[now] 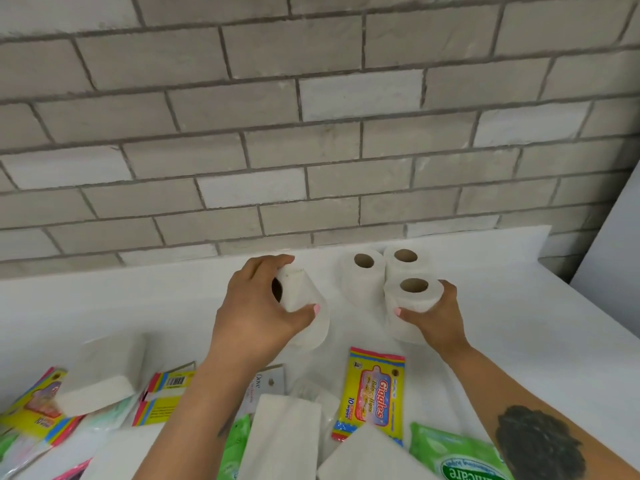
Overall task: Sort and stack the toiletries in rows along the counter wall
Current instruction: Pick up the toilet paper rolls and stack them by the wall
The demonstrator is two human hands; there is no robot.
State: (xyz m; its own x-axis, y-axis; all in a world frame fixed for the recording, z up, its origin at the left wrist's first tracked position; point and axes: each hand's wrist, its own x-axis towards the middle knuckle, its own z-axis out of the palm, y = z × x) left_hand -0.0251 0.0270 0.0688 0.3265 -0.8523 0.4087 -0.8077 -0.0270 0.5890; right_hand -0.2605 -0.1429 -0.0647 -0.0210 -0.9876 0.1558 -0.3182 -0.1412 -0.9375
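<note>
My left hand [258, 306] grips a white toilet roll [304, 303] tilted on its side, left of the group by the wall. My right hand [434, 315] holds an upright toilet roll [410, 299] at the front of that group. Behind it stand two more upright rolls, one at the back left [362, 275] and one at the back right [403, 259], close together near the brick wall. The white counter [138, 299] carries them all.
Loose toiletries crowd the near counter: a yellow Giggles wipes pack [375, 393], green wipes packs [457, 455], white tissue packs [104, 372], a Dove box [268, 382], more yellow packs [34, 407] at left. A white panel [616, 244] stands at the right.
</note>
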